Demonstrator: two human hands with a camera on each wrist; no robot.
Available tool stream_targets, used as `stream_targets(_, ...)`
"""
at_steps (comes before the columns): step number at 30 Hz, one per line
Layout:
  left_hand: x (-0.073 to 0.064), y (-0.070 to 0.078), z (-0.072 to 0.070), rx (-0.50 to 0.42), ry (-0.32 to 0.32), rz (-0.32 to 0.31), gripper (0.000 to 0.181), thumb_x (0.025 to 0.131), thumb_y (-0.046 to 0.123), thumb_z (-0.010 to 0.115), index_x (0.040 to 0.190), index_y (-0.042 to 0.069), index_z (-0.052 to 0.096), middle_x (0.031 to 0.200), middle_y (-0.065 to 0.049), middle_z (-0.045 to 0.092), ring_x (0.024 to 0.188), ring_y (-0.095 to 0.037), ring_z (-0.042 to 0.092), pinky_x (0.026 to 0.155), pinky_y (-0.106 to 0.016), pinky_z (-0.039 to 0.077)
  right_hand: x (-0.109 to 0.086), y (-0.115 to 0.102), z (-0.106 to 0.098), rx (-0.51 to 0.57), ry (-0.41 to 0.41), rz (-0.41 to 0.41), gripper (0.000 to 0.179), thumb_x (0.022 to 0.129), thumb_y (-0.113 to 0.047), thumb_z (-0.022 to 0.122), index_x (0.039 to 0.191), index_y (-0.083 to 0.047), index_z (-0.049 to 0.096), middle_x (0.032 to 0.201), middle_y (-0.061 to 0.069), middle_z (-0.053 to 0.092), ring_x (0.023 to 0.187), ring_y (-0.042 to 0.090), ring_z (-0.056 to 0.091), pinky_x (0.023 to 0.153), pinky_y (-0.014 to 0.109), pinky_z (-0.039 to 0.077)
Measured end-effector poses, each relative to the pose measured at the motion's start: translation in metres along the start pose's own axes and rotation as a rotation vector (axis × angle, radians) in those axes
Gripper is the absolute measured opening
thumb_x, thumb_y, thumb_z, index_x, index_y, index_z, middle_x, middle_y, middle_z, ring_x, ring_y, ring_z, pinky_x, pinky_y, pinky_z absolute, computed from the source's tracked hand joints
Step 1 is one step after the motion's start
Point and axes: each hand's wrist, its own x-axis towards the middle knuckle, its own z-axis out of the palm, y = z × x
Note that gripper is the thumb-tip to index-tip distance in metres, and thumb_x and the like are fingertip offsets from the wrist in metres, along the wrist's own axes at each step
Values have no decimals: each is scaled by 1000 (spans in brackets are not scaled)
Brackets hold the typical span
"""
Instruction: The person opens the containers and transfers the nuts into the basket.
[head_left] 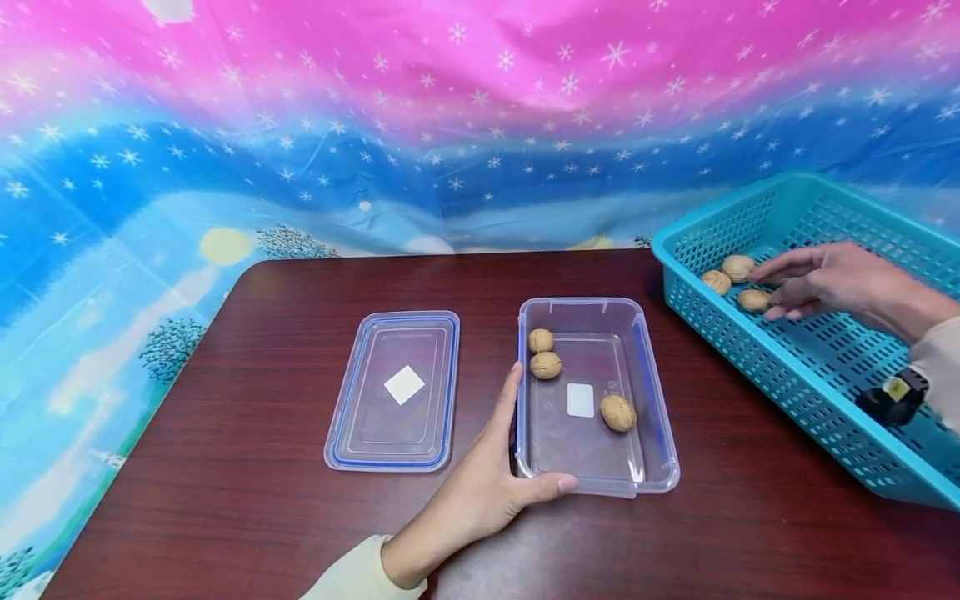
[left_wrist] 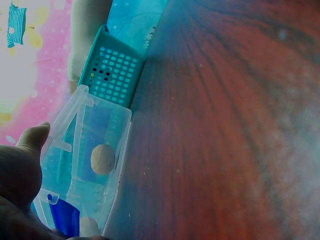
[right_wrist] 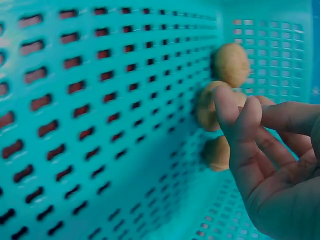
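A clear plastic food container [head_left: 585,492] with blue latches stands on the table, three walnuts inside, one [head_left: 618,413] at its right. My left hand [head_left: 480,483] rests against the container's near left corner, thumb along the near rim and fingers straight along the left wall. In the left wrist view, the thumb [left_wrist: 34,140] shows beside the rim. My right hand [head_left: 847,283] reaches into a turquoise basket [head_left: 765,383], fingertips right at a walnut [head_left: 753,300]. Two more walnuts [head_left: 738,267] sit just beyond. In the right wrist view, fingers partly cover the middle walnut [right_wrist: 206,105].
A clear lid [head_left: 390,442] with a blue seal and a white label lies flat to the container's left. The basket's tall perforated wall [right_wrist: 125,100] stands between the right hand and the container. A snowflake-patterned cloth [head_left: 450,125] hangs behind the dark wooden table [head_left: 247,467].
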Motion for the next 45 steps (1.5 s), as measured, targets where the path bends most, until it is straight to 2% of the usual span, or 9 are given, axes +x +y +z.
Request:
stream_targets(2,1,0,1,-2,-3,-2,126,81,37,92,165,51,-1,173,0,28,154,-16,33,126,-52,26,-4,-1,-5,-30,11,2,50,108,-9,51,154,9,41,141,26,61,90,14,76,80,38,63)
stream_targets(8,1,1,4,3,-6,-10,126,80,40,92,164,53,-1,172,-2,29,153,-17,35,126,-53,27,-17,-16,-20,-81,37,-21,46,108,-23,59,149,-4,51,112,-25,67,89,2,72,79,32,60)
stream_targets(11,0,0,2,0,1,-12,126,80,40,92,164,54,-1,172,-2,29,153,-18,35,125,-53,27,-25,-33,-20,-97,46,-61,45,106,-26,64,145,-6,54,101,-34,63,89,-2,70,77,29,60)
stream_targets(14,0,0,1,-3,2,-8,126,80,40,92,164,54,-1,172,-1,29,153,-18,35,125,-53,27,-39,-54,-16,-135,58,-87,49,104,-27,67,146,-5,54,117,-14,72,89,-3,69,75,28,60)
stream_targets(18,2,0,2,-3,-6,-2,125,80,40,92,163,54,-1,172,-1,29,152,-18,36,125,-53,28,-64,-80,-2,-205,56,-116,54,104,-30,68,148,-4,52,143,22,61,92,3,69,72,32,60)
stream_targets(23,1,1,2,-21,-7,-2,125,81,37,92,164,53,-1,172,-1,30,152,-18,37,125,-53,27,-85,-102,28,-233,25,-148,52,102,-33,70,148,-12,56,143,20,62,92,17,73,73,34,58)
stream_targets(27,1,1,1,-16,-5,1,126,81,37,92,165,52,-1,172,-2,29,152,-17,36,125,-52,27,-94,-112,54,-203,-33,-180,47,102,-29,70,146,-17,57,141,15,59,96,17,75,76,27,61)
stream_targets(35,2,1,0,-18,-4,7,127,80,37,92,165,50,-1,173,-1,28,153,-16,35,126,-51,26,-96,-131,106,10,-177,-276,49,102,-15,68,147,-5,52,143,19,61,114,24,71,81,32,63)
stream_targets(45,2,-1,0,1,1,15,126,80,39,92,165,51,-1,173,-2,28,153,-18,36,125,-52,28,-88,-146,144,-56,-213,-268,55,97,-16,72,147,-3,52,145,23,59,118,33,69,83,42,63)
